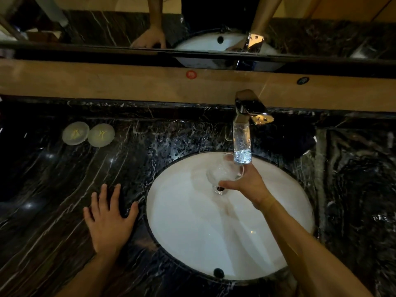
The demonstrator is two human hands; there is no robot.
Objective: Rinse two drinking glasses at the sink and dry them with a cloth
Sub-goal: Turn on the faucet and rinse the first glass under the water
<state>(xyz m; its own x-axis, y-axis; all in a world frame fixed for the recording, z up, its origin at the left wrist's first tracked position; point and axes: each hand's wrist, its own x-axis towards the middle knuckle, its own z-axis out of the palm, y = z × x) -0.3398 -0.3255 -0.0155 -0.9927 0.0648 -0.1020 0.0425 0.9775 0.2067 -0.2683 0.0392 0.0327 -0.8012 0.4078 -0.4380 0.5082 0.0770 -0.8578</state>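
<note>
My right hand (246, 185) grips a clear drinking glass (222, 174) over the white sink basin (192, 232), just above the drain. A clear bubbling column (242, 144), which looks like running water, drops from the chrome faucet (250, 108) to the glass's rim. My left hand (109, 219) rests flat with fingers spread on the black marble counter (53, 189), left of the basin, holding nothing. A dark cloth-like heap (300, 140) lies on the counter behind the basin to the right. I see no second glass for certain.
Two round pale lids (75, 133) (101, 135) lie side by side on the counter at the back left. A mirror (107, 24) above the tan backsplash reflects both arms and the faucet. The overflow hole (218, 272) is at the basin's near edge.
</note>
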